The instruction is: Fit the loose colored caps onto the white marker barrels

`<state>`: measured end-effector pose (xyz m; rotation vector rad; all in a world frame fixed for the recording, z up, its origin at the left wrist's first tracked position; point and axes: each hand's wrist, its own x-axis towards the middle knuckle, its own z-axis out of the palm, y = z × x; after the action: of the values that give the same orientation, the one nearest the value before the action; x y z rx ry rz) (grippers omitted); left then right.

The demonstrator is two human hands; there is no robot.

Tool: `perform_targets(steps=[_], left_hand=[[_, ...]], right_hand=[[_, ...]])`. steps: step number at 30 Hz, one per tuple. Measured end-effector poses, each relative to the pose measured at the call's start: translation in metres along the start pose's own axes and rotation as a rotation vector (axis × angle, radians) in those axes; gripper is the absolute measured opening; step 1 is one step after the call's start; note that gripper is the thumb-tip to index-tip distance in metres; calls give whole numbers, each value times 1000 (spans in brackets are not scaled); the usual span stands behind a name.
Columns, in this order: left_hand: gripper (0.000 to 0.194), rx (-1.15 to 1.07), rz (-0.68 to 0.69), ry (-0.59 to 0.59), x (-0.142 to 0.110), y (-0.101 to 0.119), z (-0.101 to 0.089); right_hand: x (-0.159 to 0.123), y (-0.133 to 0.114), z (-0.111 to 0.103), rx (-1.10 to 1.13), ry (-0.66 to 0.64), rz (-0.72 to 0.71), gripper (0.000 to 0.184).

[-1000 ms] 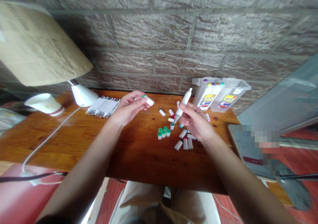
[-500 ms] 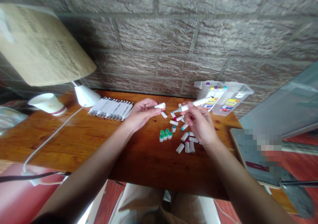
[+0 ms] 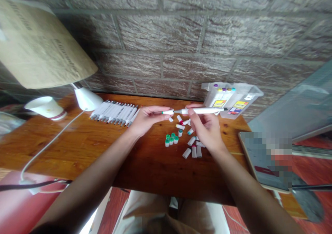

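Observation:
My left hand (image 3: 150, 119) pinches a white marker cap (image 3: 168, 112) with a green end between thumb and fingers. My right hand (image 3: 206, 125) grips a white marker (image 3: 202, 110) held level, its grey tip end pointing left at the cap's mouth. The tip is at the opening; I cannot tell whether it is inside. Below the hands, several green-topped caps (image 3: 171, 139) stand upright in a cluster, with a teal-topped cap (image 3: 180, 133) beside them. More loose caps (image 3: 194, 151) lie scattered beneath and in front of my right hand, some hidden by it.
A row of uncapped markers (image 3: 114, 113) lies at the back left by a lamp (image 3: 86, 97) and a paper cup (image 3: 48, 107). A clear plastic case (image 3: 234, 99) with a few markers stands at the back right. A tablet (image 3: 261, 161) rests at the right edge.
My right hand has turned the marker from slanted to level and brought its tip left to the cap. My left hand has stayed nearly in place, still holding the cap.

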<state>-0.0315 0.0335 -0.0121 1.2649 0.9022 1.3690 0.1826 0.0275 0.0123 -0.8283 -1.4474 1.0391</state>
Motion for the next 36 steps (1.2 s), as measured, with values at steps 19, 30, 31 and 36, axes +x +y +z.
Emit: perform_targets(steps=[19,30,31,36], left_hand=[[35,-19,14,28,2,-1,-2],[37,88,8,-9,-1,-1,0],[38,98,2,-8,-1,-1,0],[36,77,21,-5,1,-4,-4]], right_hand=[[-2,-2,-6,-143,68,-131,25],[-7,6,-5,-377,-55,-261,22],[-7,5,-5,-407,-51,-277,21],[-5,-1,-9,-498,67,-312,20]])
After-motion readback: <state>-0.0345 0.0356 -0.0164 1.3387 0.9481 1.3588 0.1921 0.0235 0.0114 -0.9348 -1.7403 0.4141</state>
